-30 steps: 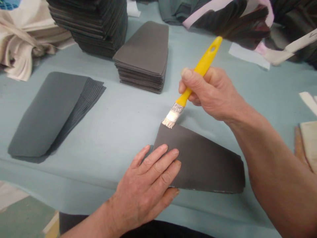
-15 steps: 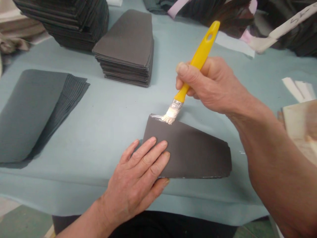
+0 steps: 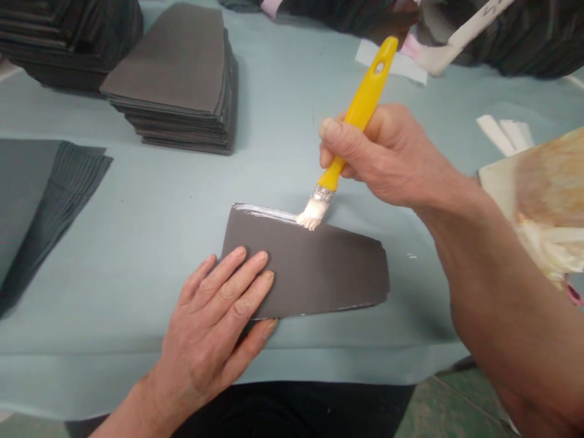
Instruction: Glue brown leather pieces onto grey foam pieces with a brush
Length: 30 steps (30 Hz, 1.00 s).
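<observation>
Both hands are bare. The left hand [image 3: 207, 322] has short nails and creased knuckles, with fine lines over its back. The right hand [image 3: 387, 155] shows a broad, rounded thumb tip and folds in the skin near the base of the thumb. The left forearm [image 3: 139, 398] and the right forearm [image 3: 493, 261] are bare too; the right one is narrow at the wrist and grows much thicker further up. Black clothing [image 3: 274, 410] covers the lap, its exact kind unclear.
</observation>
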Motion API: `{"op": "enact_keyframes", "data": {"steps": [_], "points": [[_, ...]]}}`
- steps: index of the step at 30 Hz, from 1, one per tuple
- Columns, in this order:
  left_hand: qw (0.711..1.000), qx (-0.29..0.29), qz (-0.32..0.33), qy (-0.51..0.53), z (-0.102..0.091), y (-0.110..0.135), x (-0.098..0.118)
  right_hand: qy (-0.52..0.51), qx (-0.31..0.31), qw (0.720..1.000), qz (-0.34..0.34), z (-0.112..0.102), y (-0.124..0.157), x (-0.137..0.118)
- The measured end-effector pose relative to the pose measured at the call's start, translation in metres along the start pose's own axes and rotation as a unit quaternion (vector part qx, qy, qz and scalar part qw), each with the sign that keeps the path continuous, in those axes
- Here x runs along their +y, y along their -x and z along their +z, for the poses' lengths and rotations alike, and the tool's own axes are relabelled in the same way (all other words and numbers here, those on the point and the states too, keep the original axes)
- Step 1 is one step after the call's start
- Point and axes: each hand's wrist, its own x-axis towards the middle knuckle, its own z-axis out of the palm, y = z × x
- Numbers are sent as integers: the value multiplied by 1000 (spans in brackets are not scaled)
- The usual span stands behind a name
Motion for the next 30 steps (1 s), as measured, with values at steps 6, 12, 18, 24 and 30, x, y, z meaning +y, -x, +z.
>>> {"op": "enact_keyframes", "data": {"steps": [6, 12, 18, 24, 30], "points": [[1000, 1, 11, -2, -1, 2, -5, 8, 10, 1000, -2, -16, 15, 10], [1000, -3, 9, -9, -1, 2, -6, -8, 0, 1000, -9, -34, 33, 17], [1000, -19, -6, -13, -4, 2, -6, 2, 16, 1000, 8, -46, 51, 22], [999, -9, 18, -25, -4, 2, -9, 2, 30, 999, 13, -54, 65, 21], [1000, -3, 17, -20, -2, 1, -8, 34, 44, 998, 32, -61, 77, 16]]}}
